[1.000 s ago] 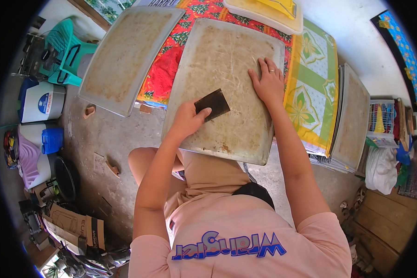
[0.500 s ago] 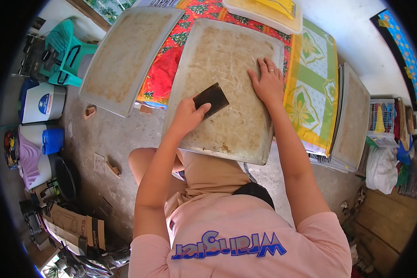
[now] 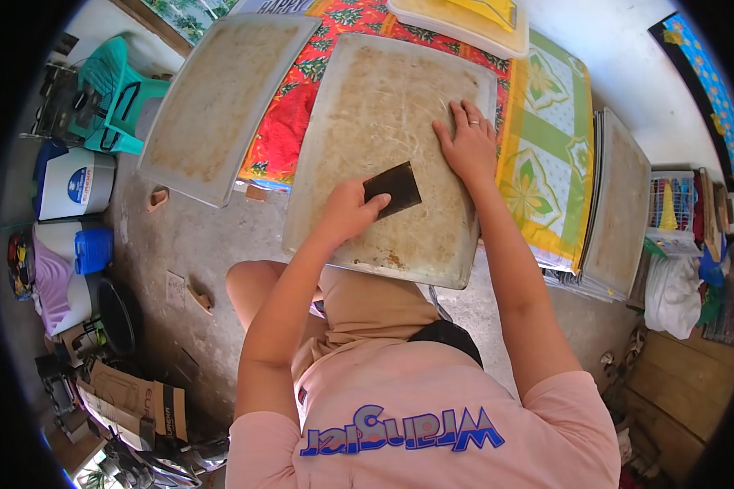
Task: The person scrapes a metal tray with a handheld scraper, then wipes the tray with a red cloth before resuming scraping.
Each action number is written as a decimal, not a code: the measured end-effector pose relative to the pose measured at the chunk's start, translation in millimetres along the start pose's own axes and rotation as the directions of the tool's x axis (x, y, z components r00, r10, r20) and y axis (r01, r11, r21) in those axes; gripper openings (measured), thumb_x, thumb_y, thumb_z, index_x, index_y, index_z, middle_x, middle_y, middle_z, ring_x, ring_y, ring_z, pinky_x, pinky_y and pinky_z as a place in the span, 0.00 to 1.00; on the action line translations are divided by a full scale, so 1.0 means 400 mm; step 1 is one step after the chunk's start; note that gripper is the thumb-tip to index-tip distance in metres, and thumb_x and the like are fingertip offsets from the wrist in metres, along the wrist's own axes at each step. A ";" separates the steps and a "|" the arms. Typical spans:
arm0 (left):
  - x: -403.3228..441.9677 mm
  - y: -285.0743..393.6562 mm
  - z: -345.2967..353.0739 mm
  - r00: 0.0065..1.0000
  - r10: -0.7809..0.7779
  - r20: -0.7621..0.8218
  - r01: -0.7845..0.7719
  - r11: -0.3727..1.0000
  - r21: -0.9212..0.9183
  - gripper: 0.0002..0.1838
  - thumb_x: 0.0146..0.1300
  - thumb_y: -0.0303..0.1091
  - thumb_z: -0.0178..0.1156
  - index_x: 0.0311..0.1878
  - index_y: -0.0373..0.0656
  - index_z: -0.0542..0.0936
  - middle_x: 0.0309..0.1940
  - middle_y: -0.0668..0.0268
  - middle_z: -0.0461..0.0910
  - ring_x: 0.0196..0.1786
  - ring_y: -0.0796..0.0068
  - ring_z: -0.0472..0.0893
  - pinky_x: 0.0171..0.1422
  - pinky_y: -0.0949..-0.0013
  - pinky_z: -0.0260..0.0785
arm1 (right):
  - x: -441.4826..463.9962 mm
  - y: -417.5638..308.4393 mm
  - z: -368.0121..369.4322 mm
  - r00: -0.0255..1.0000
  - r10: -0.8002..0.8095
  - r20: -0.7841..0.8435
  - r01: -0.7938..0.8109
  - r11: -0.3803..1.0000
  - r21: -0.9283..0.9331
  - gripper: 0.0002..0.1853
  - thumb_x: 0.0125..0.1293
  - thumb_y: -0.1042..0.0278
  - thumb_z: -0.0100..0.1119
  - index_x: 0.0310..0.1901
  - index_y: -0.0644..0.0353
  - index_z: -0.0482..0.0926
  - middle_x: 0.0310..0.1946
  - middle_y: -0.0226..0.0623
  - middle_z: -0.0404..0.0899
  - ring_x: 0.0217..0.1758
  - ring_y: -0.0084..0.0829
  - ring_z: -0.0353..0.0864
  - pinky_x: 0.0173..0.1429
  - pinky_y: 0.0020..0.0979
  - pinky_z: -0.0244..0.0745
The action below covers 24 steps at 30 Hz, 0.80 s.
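Note:
A large metal baking tray (image 3: 391, 106), its face stained brown and scratched, lies on the table and reaches over its front edge towards my lap. My left hand (image 3: 353, 213) is closed on a flat black rectangular scraper (image 3: 394, 191), thumb on top, over the lower middle of the tray. The scraper's face is tilted to the right, and its lower edge seems to touch the metal. Near the tray's right edge my right hand (image 3: 469, 145), with a ring on one finger, lies flat with its fingers spread.
Another stained tray (image 3: 228, 106) lies at the left. A red cloth (image 3: 289, 122) is between the two trays. A stack of trays (image 3: 617, 204) stands at the right. Behind sits a white tub (image 3: 457, 26) with a yellow item on it. A green chair (image 3: 122, 90) stands far left.
My left hand has moved the scraper to the right and slightly down across the tray. My right hand stays in place on the tray.

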<state>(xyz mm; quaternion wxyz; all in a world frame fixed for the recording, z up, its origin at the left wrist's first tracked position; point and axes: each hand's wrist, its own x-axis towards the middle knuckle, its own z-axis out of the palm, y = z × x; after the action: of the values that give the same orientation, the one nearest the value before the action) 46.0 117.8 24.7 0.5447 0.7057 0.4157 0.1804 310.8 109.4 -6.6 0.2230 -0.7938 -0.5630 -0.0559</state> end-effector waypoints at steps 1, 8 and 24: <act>0.001 -0.006 0.001 1.000 0.007 0.016 -0.007 1.000 0.009 0.16 0.63 0.35 0.65 0.52 0.38 0.83 0.32 0.48 0.84 0.34 0.56 0.84 0.43 0.60 0.74 | 0.000 -0.001 0.000 1.000 0.000 0.000 0.000 1.000 -0.001 0.32 0.71 0.41 0.53 0.67 0.55 0.74 0.70 0.45 0.70 0.76 0.45 0.64 0.78 0.50 0.55; 0.007 -0.009 -0.003 1.000 -0.012 0.016 0.012 0.999 0.038 0.16 0.63 0.36 0.65 0.51 0.40 0.84 0.32 0.48 0.85 0.35 0.53 0.84 0.43 0.58 0.74 | 0.000 -0.001 0.001 1.000 -0.005 -0.009 0.005 1.000 0.005 0.31 0.71 0.41 0.53 0.67 0.56 0.74 0.70 0.45 0.70 0.76 0.44 0.64 0.78 0.49 0.55; -0.019 0.007 0.000 0.998 0.003 0.065 -0.007 0.998 0.063 0.16 0.63 0.34 0.65 0.51 0.37 0.83 0.30 0.50 0.84 0.32 0.55 0.83 0.41 0.60 0.73 | 0.002 0.002 0.009 1.000 -0.007 -0.008 0.007 0.999 -0.036 0.32 0.72 0.39 0.52 0.68 0.52 0.73 0.71 0.41 0.70 0.75 0.43 0.66 0.78 0.47 0.56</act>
<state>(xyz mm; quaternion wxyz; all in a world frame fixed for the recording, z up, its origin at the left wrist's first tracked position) 42.6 111.8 28.8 0.5351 0.7291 0.4012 0.1455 311.3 111.4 -9.7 0.2107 -0.7956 -0.5637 -0.0701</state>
